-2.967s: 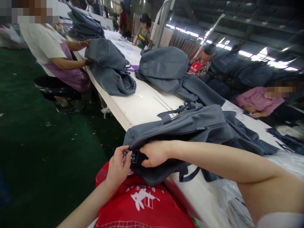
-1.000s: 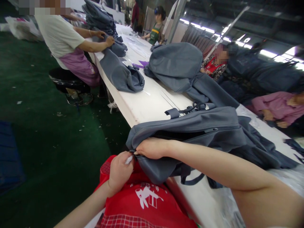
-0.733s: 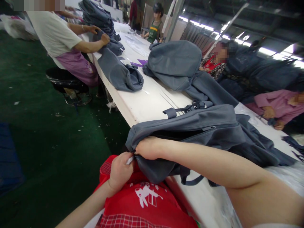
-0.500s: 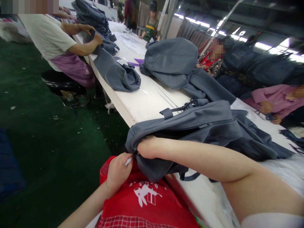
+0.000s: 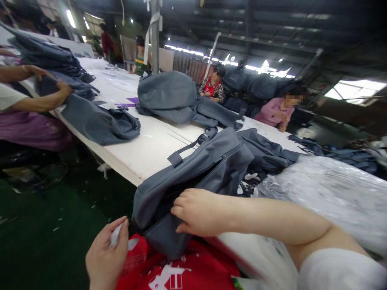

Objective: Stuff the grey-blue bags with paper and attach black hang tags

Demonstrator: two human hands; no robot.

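A grey backpack [image 5: 208, 165] lies on the white table [image 5: 148, 149], its near end hanging over the edge above my red apron [image 5: 181, 272]. My right hand [image 5: 196, 212] rests on that near end, fingers curled onto the fabric beside the open zip. My left hand [image 5: 105, 255] is off to the left, clear of the bag, pinching a small white tool or scrap [image 5: 115, 237] I cannot make out.
More grey bags [image 5: 99, 123] and a bigger heap [image 5: 169, 94] lie farther up the table. A co-worker's arms [image 5: 33, 100] handle one at left. Several people sit across the table. Crinkled clear plastic [image 5: 320, 193] is piled at right. Green floor [image 5: 45, 225] lies left.
My left hand has pulled away from the bag's corner, down and left, still pinching the white item. My right hand stays on the bag. The view has swung right.
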